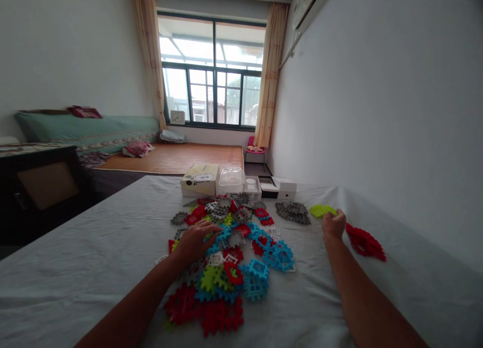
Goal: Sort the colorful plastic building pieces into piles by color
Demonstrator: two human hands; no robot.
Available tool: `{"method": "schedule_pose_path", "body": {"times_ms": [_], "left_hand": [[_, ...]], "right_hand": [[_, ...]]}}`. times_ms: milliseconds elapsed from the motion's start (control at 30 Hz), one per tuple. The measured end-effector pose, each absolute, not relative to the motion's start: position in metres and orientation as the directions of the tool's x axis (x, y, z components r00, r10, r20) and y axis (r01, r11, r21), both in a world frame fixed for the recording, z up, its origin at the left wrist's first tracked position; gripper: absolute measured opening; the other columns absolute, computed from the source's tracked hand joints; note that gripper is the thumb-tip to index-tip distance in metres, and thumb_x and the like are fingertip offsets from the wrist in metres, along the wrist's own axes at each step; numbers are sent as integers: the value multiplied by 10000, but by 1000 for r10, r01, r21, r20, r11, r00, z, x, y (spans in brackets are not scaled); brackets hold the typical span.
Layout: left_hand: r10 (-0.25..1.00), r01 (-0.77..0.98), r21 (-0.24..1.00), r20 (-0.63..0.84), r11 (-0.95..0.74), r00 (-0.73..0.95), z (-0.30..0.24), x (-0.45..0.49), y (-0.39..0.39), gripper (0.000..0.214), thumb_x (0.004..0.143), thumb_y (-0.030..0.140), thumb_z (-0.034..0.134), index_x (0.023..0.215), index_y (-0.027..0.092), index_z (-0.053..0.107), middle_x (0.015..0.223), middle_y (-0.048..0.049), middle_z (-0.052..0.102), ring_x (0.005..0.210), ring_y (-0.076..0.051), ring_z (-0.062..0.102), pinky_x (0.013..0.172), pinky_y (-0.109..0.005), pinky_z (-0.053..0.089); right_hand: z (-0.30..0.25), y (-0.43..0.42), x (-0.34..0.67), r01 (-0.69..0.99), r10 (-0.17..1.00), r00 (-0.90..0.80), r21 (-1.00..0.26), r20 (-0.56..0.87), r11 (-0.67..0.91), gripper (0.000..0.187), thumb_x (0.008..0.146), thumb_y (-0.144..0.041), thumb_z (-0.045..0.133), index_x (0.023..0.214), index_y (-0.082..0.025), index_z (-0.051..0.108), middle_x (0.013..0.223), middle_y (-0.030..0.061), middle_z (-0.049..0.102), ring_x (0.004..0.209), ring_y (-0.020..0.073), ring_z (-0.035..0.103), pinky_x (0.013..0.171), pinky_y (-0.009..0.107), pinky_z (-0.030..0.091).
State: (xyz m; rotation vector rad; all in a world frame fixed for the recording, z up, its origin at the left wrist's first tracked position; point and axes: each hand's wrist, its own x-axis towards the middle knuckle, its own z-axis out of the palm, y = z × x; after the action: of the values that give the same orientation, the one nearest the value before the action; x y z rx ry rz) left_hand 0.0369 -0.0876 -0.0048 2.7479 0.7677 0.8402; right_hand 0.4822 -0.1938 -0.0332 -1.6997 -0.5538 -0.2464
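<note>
A heap of interlocking plastic tiles (234, 247), red, blue, green, grey and white, lies on a white sheet (94, 257). My left hand (196, 239) rests on the left part of the heap, fingers stretched flat over the tiles. My right hand (334, 224) is out to the right, fingers curled against a small stack of lime-green tiles (321, 210). A stack of grey tiles (293, 212) sits left of the green ones. A stack of red tiles (365, 242) lies just right of my right hand.
Behind the heap stand a cardboard box (199, 179), a clear plastic tub (231, 179) and small white boxes (284, 188). A dark cabinet (41, 187) is at the left, a wall at the right. Beyond are a mat-covered bed (177, 156) and a window (213, 71).
</note>
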Motion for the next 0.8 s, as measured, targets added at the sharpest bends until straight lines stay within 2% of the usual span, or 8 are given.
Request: {"method": "schedule_pose_path", "body": {"times_ms": [33, 100, 200, 300, 400, 467, 633, 800], "left_hand": [[522, 428, 299, 480, -853, 705, -4, 37, -88, 240, 906, 290, 482, 1035, 278, 684, 965, -14, 690, 927, -178, 617, 829, -270, 464], [525, 431, 300, 481, -851, 702, -4, 36, -90, 239, 906, 281, 481, 1032, 272, 684, 955, -17, 688, 922, -177, 615, 828, -273, 463], [529, 437, 298, 473, -849, 705, -6, 36, -89, 230, 898, 264, 494, 1024, 265, 686, 953, -23, 685, 925, -177, 610, 840, -278, 462], [535, 448, 293, 474, -845, 699, -7, 37, -88, 222, 892, 257, 504, 1016, 257, 688, 957, -30, 681, 929, -179, 607, 852, -284, 461], [542, 450, 302, 487, -840, 685, -7, 37, -89, 217, 889, 254, 507, 1002, 258, 692, 938, -28, 681, 918, -177, 606, 848, -286, 464], [542, 444, 311, 491, -840, 682, -6, 37, -90, 215, 888, 253, 509, 999, 257, 694, 933, -27, 683, 918, -175, 606, 848, -283, 466], [557, 434, 351, 484, -830, 675, -4, 38, -91, 214, 883, 260, 520, 997, 253, 701, 946, -32, 692, 928, -177, 609, 862, -291, 465], [512, 278, 573, 299, -771, 805, 10, 32, -95, 230, 876, 335, 545, 990, 224, 710, 920, -18, 708, 844, -152, 638, 776, -241, 484]], "right_hand": [[-27, -192, 470, 504, 268, 843, -859, 467, -88, 506, 776, -340, 468, 1223, -104, 491, 1127, 175, 597, 941, 246, 618, 821, 368, 502], [-14, -188, 435, 530, 504, 720, -847, 476, 44, 431, 806, -378, 484, 1166, -149, 550, 1083, 126, 637, 861, 214, 637, 758, 333, 517], [3, -192, 359, 571, 884, 183, -779, 430, 260, 329, 837, -441, 530, 1014, -193, 654, 950, 72, 689, 801, 188, 642, 697, 297, 515], [12, -210, 284, 603, 881, -307, -643, 359, 472, 344, 838, -446, 578, 1109, -247, 653, 1067, 64, 672, 963, 201, 610, 817, 324, 489], [12, -228, 238, 624, 781, -544, -475, 307, 621, 665, 715, -525, 701, 1315, -310, 510, 1325, 74, 541, 1180, 265, 482, 985, 415, 390], [9, -233, 227, 648, 756, -595, -394, 272, 652, 720, 697, -544, 710, 1343, -335, 472, 1375, 62, 501, 1207, 280, 448, 1013, 436, 357], [0, -224, 237, 674, 803, -484, -438, 348, 596, 374, 813, -355, 633, 1174, -258, 602, 1173, 60, 636, 1068, 223, 544, 940, 369, 422], [-5, -213, 252, 704, 863, -311, -514, 398, 491, 218, 831, -277, 600, 1041, -256, 653, 1002, 31, 690, 984, 209, 594, 885, 356, 446]]}}
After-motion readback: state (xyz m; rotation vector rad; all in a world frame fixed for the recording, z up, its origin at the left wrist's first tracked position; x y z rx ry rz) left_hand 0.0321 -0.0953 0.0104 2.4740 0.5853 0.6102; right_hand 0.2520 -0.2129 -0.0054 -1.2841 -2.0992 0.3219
